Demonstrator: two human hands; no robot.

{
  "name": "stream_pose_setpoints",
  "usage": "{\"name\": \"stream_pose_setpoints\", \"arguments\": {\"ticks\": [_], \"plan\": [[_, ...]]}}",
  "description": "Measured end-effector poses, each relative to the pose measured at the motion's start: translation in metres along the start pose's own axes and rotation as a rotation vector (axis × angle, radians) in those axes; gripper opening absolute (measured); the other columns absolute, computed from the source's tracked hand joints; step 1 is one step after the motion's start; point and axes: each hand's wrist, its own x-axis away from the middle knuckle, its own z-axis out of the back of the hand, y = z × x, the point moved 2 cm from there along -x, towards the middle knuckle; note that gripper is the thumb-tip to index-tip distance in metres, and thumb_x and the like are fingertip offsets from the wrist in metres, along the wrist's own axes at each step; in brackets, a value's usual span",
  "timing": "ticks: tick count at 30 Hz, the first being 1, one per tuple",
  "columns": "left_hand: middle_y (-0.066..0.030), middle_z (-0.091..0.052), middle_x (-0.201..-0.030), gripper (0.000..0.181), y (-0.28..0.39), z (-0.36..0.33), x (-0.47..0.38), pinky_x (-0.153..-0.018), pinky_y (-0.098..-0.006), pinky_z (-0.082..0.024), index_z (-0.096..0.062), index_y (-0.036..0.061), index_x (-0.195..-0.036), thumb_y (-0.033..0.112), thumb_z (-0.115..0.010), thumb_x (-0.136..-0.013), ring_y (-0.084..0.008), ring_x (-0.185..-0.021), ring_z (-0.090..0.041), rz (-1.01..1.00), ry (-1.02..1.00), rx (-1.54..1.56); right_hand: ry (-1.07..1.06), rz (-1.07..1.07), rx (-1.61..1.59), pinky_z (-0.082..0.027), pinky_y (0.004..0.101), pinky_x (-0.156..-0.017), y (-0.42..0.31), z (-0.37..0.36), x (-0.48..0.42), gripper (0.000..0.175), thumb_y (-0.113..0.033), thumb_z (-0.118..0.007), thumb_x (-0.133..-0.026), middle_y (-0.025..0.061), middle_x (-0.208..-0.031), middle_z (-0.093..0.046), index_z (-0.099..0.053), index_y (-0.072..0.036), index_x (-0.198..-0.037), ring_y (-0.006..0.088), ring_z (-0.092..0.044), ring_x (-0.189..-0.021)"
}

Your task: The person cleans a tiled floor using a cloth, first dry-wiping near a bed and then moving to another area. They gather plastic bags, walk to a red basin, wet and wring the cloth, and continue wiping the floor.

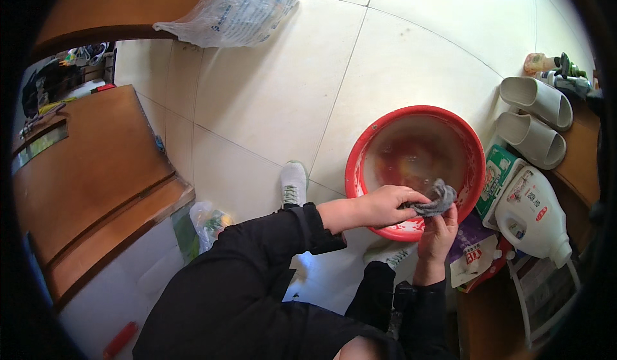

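Observation:
A crumpled grey cloth (441, 199), wet-looking, is held in both hands over the near right rim of a red plastic basin (356, 167). My left hand (393, 203) reaches in from the left and pinches the cloth between thumb and fingers. From below, my right hand (438, 232) grips its right end, fingers partly hidden behind the fabric. Cloudy water (409, 152) with a few bubbles fills much of the basin, and white suds cling to its inner wall. The basin stands on the tiled floor.
At the right are a white detergent jug (532, 215), a green box (496, 172) and grey slippers (530, 138). A brown wooden cabinet (96, 181) stands left. A clear plastic bag (241, 13) hangs over a wooden edge at the top. My white shoe (293, 181) is left of the basin.

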Motion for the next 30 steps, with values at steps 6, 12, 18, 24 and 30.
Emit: {"name": "stream_pose_setpoints", "arguments": {"ticks": [6,12,18,24,30], "plan": [[-0.0118,-0.062,-0.101,0.020,0.007,0.011,0.015,-0.084,-0.0368,-0.047,-0.067,0.0050,-0.101,0.012,-0.064,-0.083,-0.0293,-0.098,-0.058,-0.001,0.164,-0.256,-0.032,0.090,0.109,-0.046,0.0307,-0.094,0.004,-0.023,0.008,0.036,0.009,-0.049,-0.085,0.0085,-0.116,-0.059,-0.051,-0.001,-0.119,0.0168,-0.058,-0.106],[-0.0113,-0.061,-0.095,0.017,0.012,0.012,0.024,-0.081,-0.0395,-0.048,-0.068,0.0032,-0.099,0.012,-0.063,-0.085,-0.0297,-0.094,-0.057,-0.180,0.407,-0.272,-0.046,0.140,0.094,-0.045,0.0308,-0.094,-0.002,-0.045,0.011,0.031,0.003,-0.051,-0.087,0.0084,-0.116,-0.058,-0.050,-0.002,-0.117,0.0162,-0.057,-0.106],[-0.0154,-0.068,-0.090,0.020,0.025,0.008,0.035,-0.068,-0.0375,-0.052,-0.068,0.0008,-0.101,0.008,-0.063,-0.083,-0.0316,-0.080,-0.066,-0.223,0.513,-0.292,-0.147,0.182,0.227,-0.045,0.0291,-0.092,-0.004,-0.061,0.015,0.039,-0.008,-0.057,-0.092,0.0086,-0.118,-0.057,-0.046,0.000,-0.129,0.0159,-0.056,-0.106],[-0.0175,-0.069,-0.093,0.022,0.032,0.020,0.042,-0.071,-0.0328,-0.054,-0.065,-0.0037,-0.107,0.003,-0.058,-0.088,-0.0284,-0.078,-0.068,-0.372,0.687,-0.356,0.142,0.124,0.321,-0.047,0.0235,-0.083,-0.004,-0.051,0.013,0.021,-0.009,-0.054,-0.098,0.0034,-0.100,-0.065,-0.063,0.002,-0.113,0.0103,-0.060,-0.090],[-0.0047,-0.059,-0.085,0.017,0.020,0.056,0.064,-0.073,-0.0255,-0.046,-0.061,-0.0020,-0.106,0.010,-0.052,-0.097,-0.0106,-0.080,-0.055,-0.037,0.768,0.265,0.036,0.292,0.023,-0.046,0.0243,-0.081,-0.013,-0.059,0.006,0.020,-0.008,-0.049,-0.100,0.0037,-0.108,-0.064,-0.056,-0.003,-0.119,0.0098,-0.059,-0.091]]}}
